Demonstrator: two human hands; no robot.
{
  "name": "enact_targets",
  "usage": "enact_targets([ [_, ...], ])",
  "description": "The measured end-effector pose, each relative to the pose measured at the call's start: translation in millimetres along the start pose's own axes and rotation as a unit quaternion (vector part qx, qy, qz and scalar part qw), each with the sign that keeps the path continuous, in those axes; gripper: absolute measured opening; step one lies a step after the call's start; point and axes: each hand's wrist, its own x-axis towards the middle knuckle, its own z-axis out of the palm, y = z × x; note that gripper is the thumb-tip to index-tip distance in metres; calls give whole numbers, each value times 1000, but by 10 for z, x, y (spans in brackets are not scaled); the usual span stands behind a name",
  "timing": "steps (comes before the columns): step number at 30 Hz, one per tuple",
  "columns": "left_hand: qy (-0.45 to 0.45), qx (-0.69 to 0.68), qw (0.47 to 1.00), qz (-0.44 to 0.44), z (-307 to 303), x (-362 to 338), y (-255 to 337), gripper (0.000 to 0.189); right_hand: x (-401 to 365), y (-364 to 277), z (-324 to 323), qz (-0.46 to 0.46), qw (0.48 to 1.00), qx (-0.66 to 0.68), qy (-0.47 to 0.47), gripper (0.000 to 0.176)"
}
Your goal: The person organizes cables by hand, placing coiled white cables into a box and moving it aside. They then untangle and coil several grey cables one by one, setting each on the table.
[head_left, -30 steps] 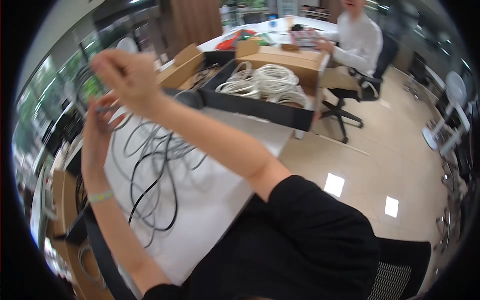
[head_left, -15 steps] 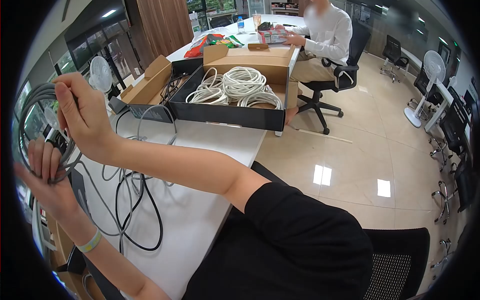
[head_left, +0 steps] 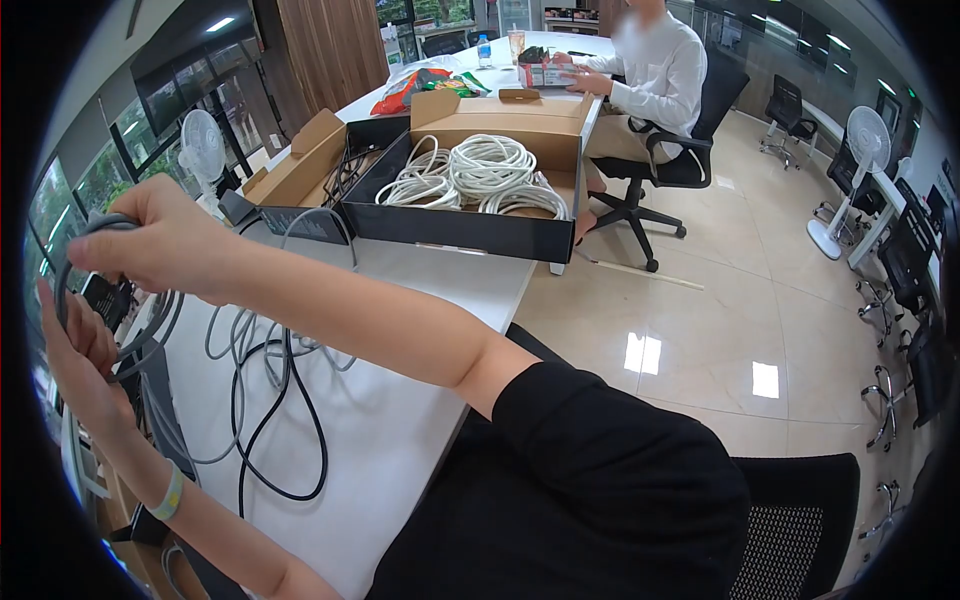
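At the far left, a coil of grey cable point(head_left: 150, 335) hangs between my hands. My right hand point(head_left: 150, 240) is closed on the top of the coil. Below it, my left hand point(head_left: 85, 355), with a band at the wrist, has its fingers curled round the coil's lower part. Loose grey cable runs down from the coil onto the white table point(head_left: 370, 420). A black cable point(head_left: 322, 450) lies in a loop there. Behind, a black box point(head_left: 460, 237) holds several coils of white cable point(head_left: 490, 165).
Beside that box stands another open box point(head_left: 300, 224) with dark cables. A person point(head_left: 655, 80) in a white shirt sits at the table's far end, near a red and green bag point(head_left: 420, 88) and a bottle point(head_left: 484, 52). An empty black chair point(head_left: 790, 530) stands at the lower right.
My right hand has moved down and slightly left, with its back now more level. The coil has shifted and tilted between my hands, and my left hand has turned.
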Motion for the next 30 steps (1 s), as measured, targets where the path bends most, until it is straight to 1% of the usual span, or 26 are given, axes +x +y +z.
enact_targets([
  [1,15,57,996,61,62,-43,23,36,1,-5,-11,-1,1000,0,0,25],
  [2,15,58,996,62,50,-40,40,36,-2,-8,-27,-18,1000,17,6,27],
  [4,-34,100,994,13,12,-39,83,38,14,-15,-52,-35,999,35,12,29],
  [5,-35,100,994,13,28,-44,71,38,35,-15,-63,-76,997,10,17,29],
  [6,-95,51,992,60,59,-56,47,37,35,-52,-54,-116,993,-14,24,30],
  [7,-156,2,982,106,91,-64,37,39,20,-87,-49,-117,993,-14,25,30],
  [8,-158,1,982,106,143,-81,52,39,-2,-128,-52,-114,992,25,42,35],
  [9,-175,117,959,188,216,-108,77,38,-23,-181,-51,-112,990,63,58,41],
  [10,-186,231,917,267,266,-129,87,37,-21,-203,-83,-112,990,62,59,41],
  [11,-187,237,931,206,286,-153,61,36,-6,-229,-128,-135,983,107,68,42],
  [12,-186,236,931,206,290,-136,-25,36,7,-257,-162,-158,972,153,77,43],
  [13,-181,269,933,154,281,-91,-143,36,-17,-334,-173,-151,972,164,72,51],
  [14,-173,302,932,101,282,-56,-203,36,-23,-354,-189,-151,972,164,71,51],
  [15,-184,389,901,56,394,-124,-100,43,-31,-363,-207,-156,971,165,73,53],
  [16,-183,389,901,55,391,-115,-182,43,-36,-365,-217,-162,970,167,75,55],
  [17,-185,324,923,95,385,-101,-337,45,-37,-351,-200,-161,970,168,75,55],
  [18,-187,257,939,135,393,-99,-444,47,-39,-331,-158,-146,970,170,96,56],
  [19,-152,252,947,128,535,-216,-393,52,-38,-304,-135,-132,969,172,117,58],
  [20,-153,253,947,127,597,-264,-393,52,-37,-277,-132,-132,969,173,118,58],
  [22,-121,207,966,94,665,-319,-432,50,-29,-200,-137,-87,958,228,150,58],
  [23,-126,184,974,41,593,-241,-553,52,-24,-166,-145,-87,958,228,150,58],
  [24,-125,184,974,41,654,-249,-535,52,-19,-127,-161,-72,952,257,153,60],
  [26,-153,-10,984,89,889,-315,-423,54,0,-54,-179,-57,945,284,154,61],
  [27,-152,-10,984,89,979,-364,-370,54,4,-6,-176,-49,943,291,154,62],
  [29,-55,-176,982,28,1128,-460,-271,54,55,122,-131,-40,941,298,153,62],
  [30,-54,-176,983,28,1178,-486,-226,54,91,181,-80,-45,942,285,169,62],
])
